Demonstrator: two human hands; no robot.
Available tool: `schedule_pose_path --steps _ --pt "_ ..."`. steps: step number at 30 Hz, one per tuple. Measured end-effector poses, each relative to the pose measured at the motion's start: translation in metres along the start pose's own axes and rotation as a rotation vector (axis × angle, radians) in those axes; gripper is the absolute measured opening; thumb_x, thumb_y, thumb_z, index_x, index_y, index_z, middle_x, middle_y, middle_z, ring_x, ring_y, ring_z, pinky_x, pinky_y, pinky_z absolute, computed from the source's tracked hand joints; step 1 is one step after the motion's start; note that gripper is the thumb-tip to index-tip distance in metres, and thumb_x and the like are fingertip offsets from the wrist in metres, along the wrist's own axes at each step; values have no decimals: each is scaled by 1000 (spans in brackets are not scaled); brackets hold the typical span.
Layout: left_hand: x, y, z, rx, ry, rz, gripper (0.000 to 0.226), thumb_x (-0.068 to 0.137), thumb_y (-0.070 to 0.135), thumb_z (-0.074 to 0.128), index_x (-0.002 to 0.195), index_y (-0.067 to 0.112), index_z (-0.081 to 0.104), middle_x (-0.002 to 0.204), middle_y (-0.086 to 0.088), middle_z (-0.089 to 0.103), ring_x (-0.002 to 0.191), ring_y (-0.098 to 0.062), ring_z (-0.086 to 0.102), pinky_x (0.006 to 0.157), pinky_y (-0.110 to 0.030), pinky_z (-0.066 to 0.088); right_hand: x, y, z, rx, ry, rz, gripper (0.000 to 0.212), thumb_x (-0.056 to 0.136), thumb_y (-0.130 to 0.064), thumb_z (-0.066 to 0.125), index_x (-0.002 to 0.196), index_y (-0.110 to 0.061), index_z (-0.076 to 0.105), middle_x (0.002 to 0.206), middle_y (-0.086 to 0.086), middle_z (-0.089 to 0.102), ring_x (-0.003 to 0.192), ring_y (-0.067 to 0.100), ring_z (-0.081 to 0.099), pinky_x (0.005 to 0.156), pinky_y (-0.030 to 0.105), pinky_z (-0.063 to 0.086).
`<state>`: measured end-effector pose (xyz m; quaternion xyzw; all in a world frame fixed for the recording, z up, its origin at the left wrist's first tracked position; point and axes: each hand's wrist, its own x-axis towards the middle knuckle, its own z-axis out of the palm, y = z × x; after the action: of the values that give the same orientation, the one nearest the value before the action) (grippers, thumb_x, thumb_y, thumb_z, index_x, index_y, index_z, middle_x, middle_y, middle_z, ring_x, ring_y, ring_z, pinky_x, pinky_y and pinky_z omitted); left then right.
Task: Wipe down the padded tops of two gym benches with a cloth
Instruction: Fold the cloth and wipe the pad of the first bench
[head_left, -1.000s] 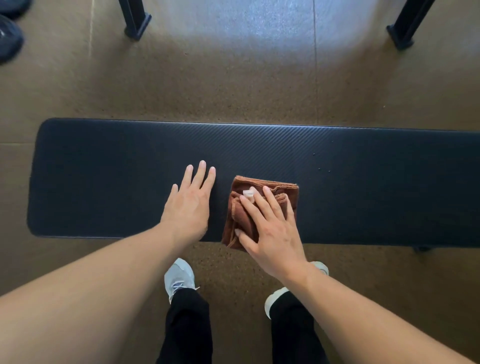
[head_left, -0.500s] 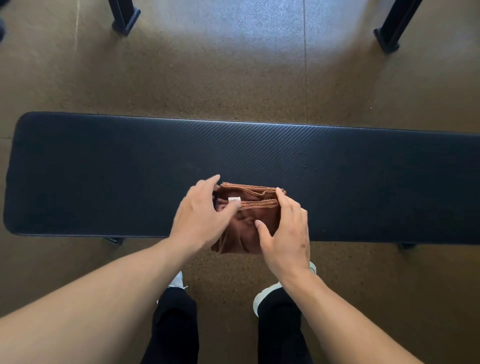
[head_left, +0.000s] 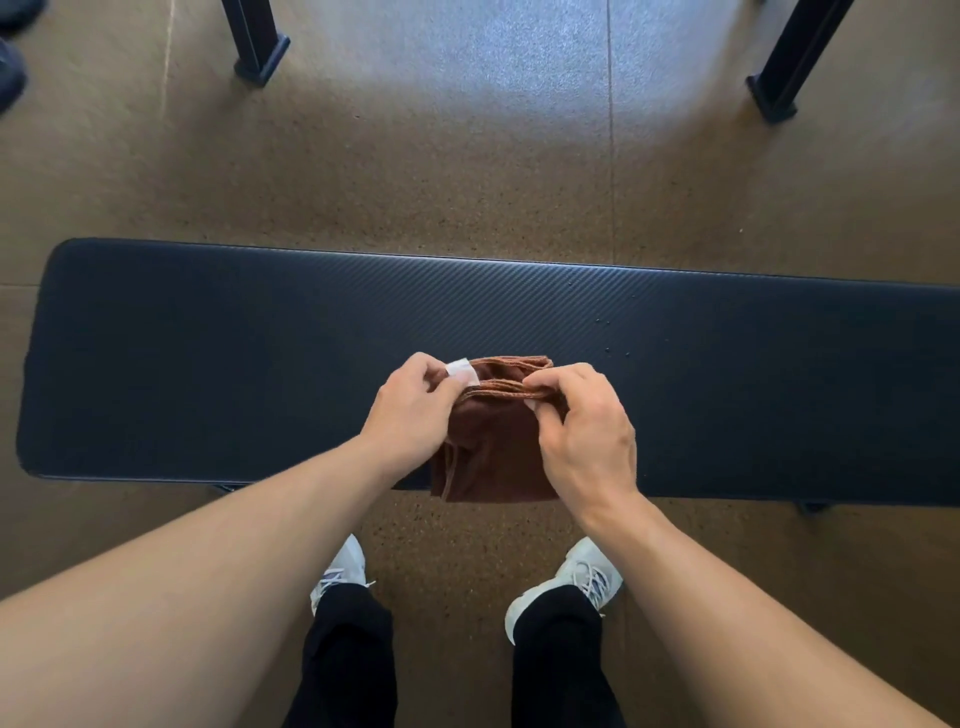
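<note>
Brown cloth (head_left: 493, 447) pinched at its far edge by left hand (head_left: 410, 415) and right hand (head_left: 587, 436) overhangs the bench (head_left: 208, 364) near edge; loosened folds risk slipping floorward.

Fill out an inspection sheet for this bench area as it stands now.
Surface: dark padded bench top, a few small droplets right of centre.
Job's things: brown folded cloth at the near edge, white tag showing; second bench not identifiable.
Clutter: nothing seen on the pad.
Grippers: left hand and right hand both pinch the cloth's upper folds.
Cables: nothing seen.
Surroundings: speckled brown floor, two black frame legs beyond, dark shoes top left, wearer's white trainers below.
</note>
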<state>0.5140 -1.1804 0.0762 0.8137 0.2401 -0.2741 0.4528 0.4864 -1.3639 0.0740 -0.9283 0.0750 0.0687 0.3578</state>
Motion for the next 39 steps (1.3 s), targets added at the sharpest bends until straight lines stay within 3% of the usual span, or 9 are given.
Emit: schedule_pose_path --steps 6,12,17,21,23,26,29,34,39 --pt "-7 3 -6 147 312 249 24 93 41 62 115 33 57 112 16 58 104 -8 57 89 -34 48 -33 -7 10 158 -47 -47 26 99 -7 59 110 -30 57 124 -10 67 116 7 61 98 39 55" --pt "-17 -6 -6 347 -164 343 58 72 46 63 130 42 55 106 14 55 105 -9 54 99 -29 44 -37 -9 -1 311 -74 130 36 96 -5 64 116 -34 57 103 -19 68 101 4 66 85 31 58" --pt "-7 -8 -8 576 -22 377 24 81 45 74 89 27 62 88 10 50 94 -18 51 86 -38 44 5 -13 -1 182 -101 177 47 96 -19 70 136 -36 53 126 -15 62 120 5 57 107 39 49" --pt "-1 -5 -7 424 136 273 62 76 37 84 130 28 53 125 6 52 116 -17 50 99 -42 46 38 -14 -2 -160 -284 253 85 91 -34 77 160 -31 28 149 -5 43 140 17 39 112 44 41" --pt "4 0 -6 375 40 146 78 76 34 85 142 29 43 132 4 52 121 -19 52 101 -43 47 46 -14 0 -126 -320 276 70 89 -34 80 150 -33 47 137 -5 54 133 19 50 109 46 48" --pt "9 5 -2 391 -60 77 45 82 33 78 123 32 58 118 5 59 111 -23 59 89 -38 49 48 -14 -2 -82 -372 286 30 87 -37 81 115 -37 68 116 -11 63 112 17 62 99 49 55" --pt "2 17 -2 344 91 206 14 89 29 69 99 33 60 102 9 55 97 -19 57 76 -35 44 48 -21 -16 95 -213 194 16 90 -32 79 98 -40 67 104 -15 60 103 10 60 95 42 54" --pt "-6 47 -4 137 425 545 22 84 11 70 92 23 53 92 9 55 87 -16 53 69 -37 47 38 -40 -41 168 233 -245 27 90 -7 77 114 -20 74 107 -3 59 102 18 57 88 25 50" --pt "-16 33 7 260 250 711 29 76 12 80 95 21 61 92 8 59 86 -18 55 72 -38 48 1 -2 -38 -14 323 -280 36 83 11 66 110 -11 73 108 6 58 100 24 53 90 32 42"
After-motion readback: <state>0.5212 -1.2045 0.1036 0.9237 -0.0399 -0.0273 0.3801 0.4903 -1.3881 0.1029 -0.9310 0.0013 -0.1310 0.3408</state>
